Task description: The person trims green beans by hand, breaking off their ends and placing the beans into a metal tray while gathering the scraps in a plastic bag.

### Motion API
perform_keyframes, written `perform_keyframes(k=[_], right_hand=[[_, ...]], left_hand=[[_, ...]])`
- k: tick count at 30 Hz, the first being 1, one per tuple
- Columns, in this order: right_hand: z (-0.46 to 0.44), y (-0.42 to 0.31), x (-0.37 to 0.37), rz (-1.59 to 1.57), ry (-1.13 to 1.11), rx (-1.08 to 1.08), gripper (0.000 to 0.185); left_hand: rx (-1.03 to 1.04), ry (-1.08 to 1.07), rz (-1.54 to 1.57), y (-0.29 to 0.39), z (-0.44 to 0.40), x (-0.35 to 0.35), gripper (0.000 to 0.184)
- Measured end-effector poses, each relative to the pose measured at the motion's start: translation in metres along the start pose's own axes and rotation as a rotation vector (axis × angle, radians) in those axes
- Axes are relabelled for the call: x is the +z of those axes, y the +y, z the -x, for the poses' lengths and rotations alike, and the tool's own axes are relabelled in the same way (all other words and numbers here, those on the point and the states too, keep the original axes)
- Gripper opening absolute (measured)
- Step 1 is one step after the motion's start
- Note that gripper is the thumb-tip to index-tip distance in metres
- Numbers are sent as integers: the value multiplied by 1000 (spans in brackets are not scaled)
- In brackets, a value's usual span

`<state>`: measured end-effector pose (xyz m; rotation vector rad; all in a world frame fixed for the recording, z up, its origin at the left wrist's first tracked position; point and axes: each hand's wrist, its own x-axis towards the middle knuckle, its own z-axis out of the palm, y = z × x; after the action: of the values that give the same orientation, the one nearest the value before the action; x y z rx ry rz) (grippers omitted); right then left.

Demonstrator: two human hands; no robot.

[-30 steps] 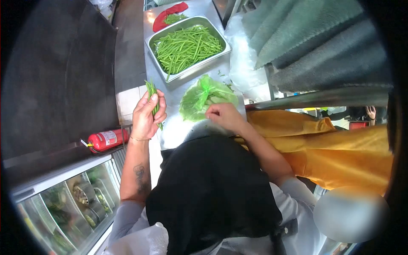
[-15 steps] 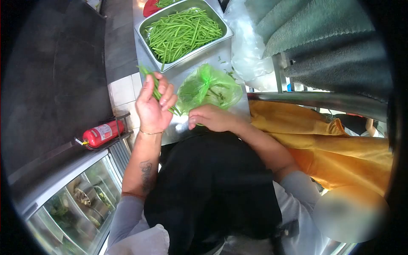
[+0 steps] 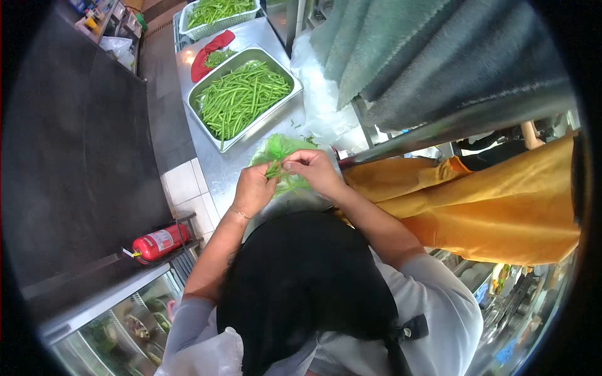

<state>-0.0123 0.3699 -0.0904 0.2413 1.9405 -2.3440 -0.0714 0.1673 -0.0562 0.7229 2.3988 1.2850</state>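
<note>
My left hand (image 3: 254, 190) is closed around a small bunch of green beans (image 3: 273, 170). The fingertips of my right hand (image 3: 318, 173) pinch the ends of that bunch, close beside the left fingers. Both hands are over a thin green plastic bag (image 3: 279, 145), which they partly cover. Beyond them is a deep steel pan (image 3: 224, 150) heaped with loose green beans (image 3: 244, 97). Small green scraps lie on the steel table near the bag.
A white basket (image 3: 219, 26) of green beans stands at the table's far end, with a red cloth (image 3: 210, 55) nearer. Clear plastic (image 3: 320, 94) and hanging grey cloths (image 3: 407, 56) line the right. A fire extinguisher (image 3: 160, 243) is at lower left.
My left hand has brought its beans down and inward from beside the pan. My right hand has come up to meet them over the bag. The view has shifted, showing more of the table's far end.
</note>
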Motion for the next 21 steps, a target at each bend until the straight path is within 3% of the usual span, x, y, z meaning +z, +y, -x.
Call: perform_keyframes(k=[2, 5, 8, 12, 16, 21], right_hand=[[1, 4, -3, 179, 65, -78, 11], [5, 8, -4, 179, 50, -89, 10], [7, 9, 2, -7, 86, -41, 9], [13, 4, 8, 21, 112, 12, 10], [15, 8, 3, 223, 41, -131, 12], [9, 6, 7, 316, 69, -132, 13]], left_hand=[[25, -7, -30, 1, 1, 2, 26], [103, 15, -93, -1, 3, 6, 25], [217, 68, -194, 14, 8, 11, 22], [219, 134, -316, 11, 9, 11, 23], [146, 98, -282, 17, 12, 11, 25], [264, 184, -270, 17, 17, 13, 19]])
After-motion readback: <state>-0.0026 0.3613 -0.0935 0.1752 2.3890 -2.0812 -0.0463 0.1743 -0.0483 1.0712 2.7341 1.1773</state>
